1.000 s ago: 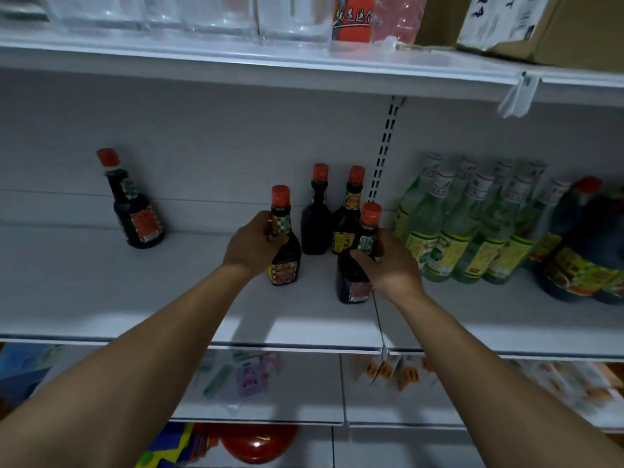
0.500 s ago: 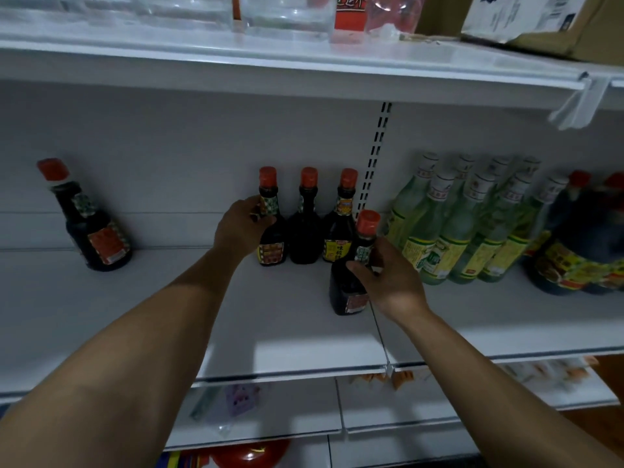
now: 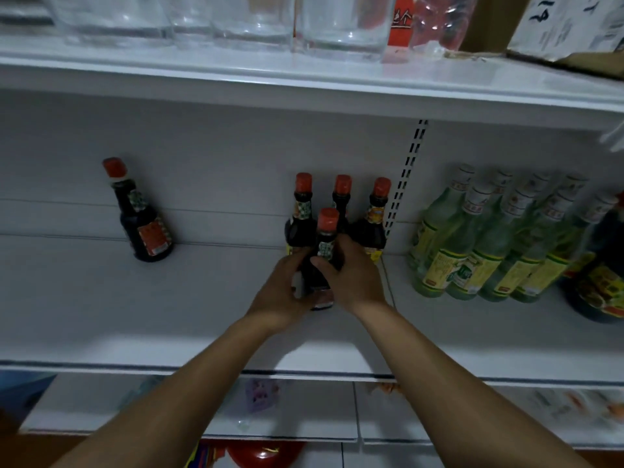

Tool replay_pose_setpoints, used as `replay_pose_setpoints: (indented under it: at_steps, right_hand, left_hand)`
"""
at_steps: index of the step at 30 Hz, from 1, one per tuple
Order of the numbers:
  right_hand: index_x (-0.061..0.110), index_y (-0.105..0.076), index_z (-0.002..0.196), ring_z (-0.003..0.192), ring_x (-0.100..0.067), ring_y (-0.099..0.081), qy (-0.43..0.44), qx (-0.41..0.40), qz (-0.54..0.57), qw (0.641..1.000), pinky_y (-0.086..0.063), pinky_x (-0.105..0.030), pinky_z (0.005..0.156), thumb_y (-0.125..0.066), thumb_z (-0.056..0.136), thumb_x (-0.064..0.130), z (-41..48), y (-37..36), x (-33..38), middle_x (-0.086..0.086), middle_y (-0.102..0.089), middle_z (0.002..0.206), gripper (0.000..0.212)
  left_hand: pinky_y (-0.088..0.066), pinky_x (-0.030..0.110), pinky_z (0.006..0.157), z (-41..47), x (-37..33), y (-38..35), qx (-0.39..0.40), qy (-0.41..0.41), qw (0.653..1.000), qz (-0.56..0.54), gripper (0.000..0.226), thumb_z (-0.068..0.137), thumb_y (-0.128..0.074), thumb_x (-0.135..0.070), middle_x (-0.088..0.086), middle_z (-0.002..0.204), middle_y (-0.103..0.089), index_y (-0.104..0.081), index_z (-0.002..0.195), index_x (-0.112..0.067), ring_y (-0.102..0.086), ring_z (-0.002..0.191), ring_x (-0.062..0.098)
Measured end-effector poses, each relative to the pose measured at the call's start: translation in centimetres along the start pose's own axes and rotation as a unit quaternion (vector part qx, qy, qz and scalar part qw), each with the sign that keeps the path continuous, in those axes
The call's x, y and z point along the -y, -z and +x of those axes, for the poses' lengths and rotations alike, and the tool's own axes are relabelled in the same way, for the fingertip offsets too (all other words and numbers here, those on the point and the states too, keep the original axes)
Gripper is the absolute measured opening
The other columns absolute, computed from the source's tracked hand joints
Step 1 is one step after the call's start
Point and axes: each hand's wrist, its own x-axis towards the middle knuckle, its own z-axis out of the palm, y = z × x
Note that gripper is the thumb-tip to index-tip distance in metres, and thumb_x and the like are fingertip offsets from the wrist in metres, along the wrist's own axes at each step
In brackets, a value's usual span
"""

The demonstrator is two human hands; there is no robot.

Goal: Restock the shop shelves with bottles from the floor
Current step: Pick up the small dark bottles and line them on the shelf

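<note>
On the white middle shelf (image 3: 202, 332) a dark sauce bottle with a red cap (image 3: 325, 246) stands upright in front of a row of three like bottles (image 3: 342, 201) at the back wall. My left hand (image 3: 282, 292) and my right hand (image 3: 351, 278) both grip this front bottle, one on each side of its body. Its lower label is partly hidden by my fingers. Another dark bottle (image 3: 141, 217) stands alone to the left.
Several pale green bottles (image 3: 479, 248) crowd the shelf to the right, with large dark bottles (image 3: 601, 282) at the far right. Clear glass jars (image 3: 256, 21) and a cardboard box (image 3: 567, 25) sit on the upper shelf. A slotted upright (image 3: 405, 184) divides the shelf bays.
My left hand has let go of the back-row bottle and come onto the front bottle. The right hand has slid that bottle leftward, in front of the row.
</note>
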Motion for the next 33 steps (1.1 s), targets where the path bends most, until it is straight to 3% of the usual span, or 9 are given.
replay_pose_setpoints:
  at_steps: [4,7,9,11,14,16,20,24,33]
  right_hand:
    - [0.019,-0.055,0.130,0.114,-0.017,-0.057,0.006,0.051,0.079,0.996,-0.046,-0.029,0.095,-0.065,0.090,0.032,0.9,-2.1,1.5,-0.002,-0.059,0.126,0.043]
    - [0.011,-0.062,0.116,0.098,-0.015,-0.060,-0.015,-0.098,0.106,0.989,-0.040,-0.019,0.081,-0.066,0.090,0.023,1.4,-0.3,0.2,-0.003,-0.060,0.112,0.029]
    - [0.008,-0.064,0.108,0.098,-0.027,-0.061,-0.028,-0.212,0.076,0.974,-0.043,-0.028,0.081,-0.068,0.087,0.017,2.0,1.2,-2.0,-0.007,-0.059,0.104,0.024]
    - [0.007,-0.061,0.118,0.110,-0.035,-0.057,-0.066,-0.244,0.050,0.966,-0.048,-0.042,0.091,-0.069,0.085,0.019,2.9,2.1,-4.5,-0.014,-0.057,0.118,0.035]
    - [0.015,-0.045,0.141,0.131,-0.032,-0.045,-0.148,-0.186,0.058,0.970,-0.041,-0.049,0.105,-0.067,0.088,0.031,4.2,2.5,-6.7,-0.010,-0.042,0.147,0.060]
    - [0.018,-0.039,0.146,0.136,-0.032,-0.041,-0.158,-0.158,0.076,0.972,-0.039,-0.049,0.108,-0.065,0.089,0.035,5.0,2.5,-7.4,-0.009,-0.040,0.151,0.065]
    - [0.018,-0.040,0.146,0.130,-0.034,-0.048,-0.168,-0.109,0.081,0.976,-0.042,-0.047,0.106,-0.064,0.091,0.032,6.0,2.5,-7.6,-0.013,-0.049,0.144,0.062]
    - [0.014,-0.051,0.138,0.120,-0.034,-0.057,-0.146,-0.127,0.082,0.978,-0.046,-0.040,0.098,-0.068,0.089,0.027,6.3,2.4,-7.9,-0.014,-0.059,0.134,0.053]
    - [0.020,-0.057,0.132,0.114,-0.031,-0.060,-0.131,-0.126,0.079,0.980,-0.049,-0.040,0.093,-0.068,0.087,0.030,6.1,2.6,-8.1,-0.012,-0.064,0.125,0.047]
  left_hand:
    - [-0.042,0.022,0.096,0.0,2.0,2.7,-0.102,0.021,0.993,0.053,0.065,0.083,-0.074,-0.022,-0.008,0.137,-0.048,-0.044,0.140,-0.029,-0.052,0.122,0.011]
    - [-0.043,0.030,0.101,0.5,3.6,5.1,-0.120,0.019,0.990,0.066,0.063,0.083,-0.073,-0.020,-0.007,0.134,-0.050,-0.045,0.139,-0.025,-0.054,0.120,0.016]
    - [-0.041,0.030,0.102,1.1,4.3,6.4,-0.147,0.032,0.986,0.067,0.063,0.084,-0.073,-0.017,0.001,0.135,-0.051,-0.045,0.140,-0.018,-0.053,0.120,0.019]
    - [-0.040,0.031,0.103,2.2,4.9,7.4,-0.170,0.050,0.982,0.063,0.064,0.084,-0.072,-0.010,0.009,0.136,-0.050,-0.045,0.141,-0.013,-0.053,0.120,0.023]
    - [-0.042,0.040,0.106,4.6,6.1,8.3,-0.163,0.066,0.981,0.075,0.068,0.082,-0.074,-0.008,0.018,0.132,-0.049,-0.044,0.142,-0.014,-0.054,0.120,0.029]
    - [-0.044,0.043,0.105,6.0,6.5,8.3,-0.145,0.067,0.985,0.069,0.068,0.082,-0.073,-0.009,0.017,0.131,-0.050,-0.044,0.143,-0.016,-0.056,0.119,0.028]
    - [-0.043,0.052,0.105,7.4,7.0,7.9,-0.120,0.077,0.990,-0.020,0.067,0.085,-0.069,-0.005,0.011,0.142,-0.048,-0.042,0.144,-0.023,-0.050,0.127,0.028]
    - [-0.041,0.054,0.107,7.5,7.4,7.7,-0.121,0.082,0.985,-0.093,0.068,0.085,-0.068,-0.001,0.005,0.146,-0.047,-0.041,0.144,-0.022,-0.047,0.132,0.025]
    - [-0.038,0.040,0.111,7.1,6.3,7.4,-0.099,0.081,0.991,-0.046,0.068,0.089,-0.064,-0.009,-0.001,0.146,-0.046,-0.034,0.148,-0.022,-0.043,0.133,0.014]
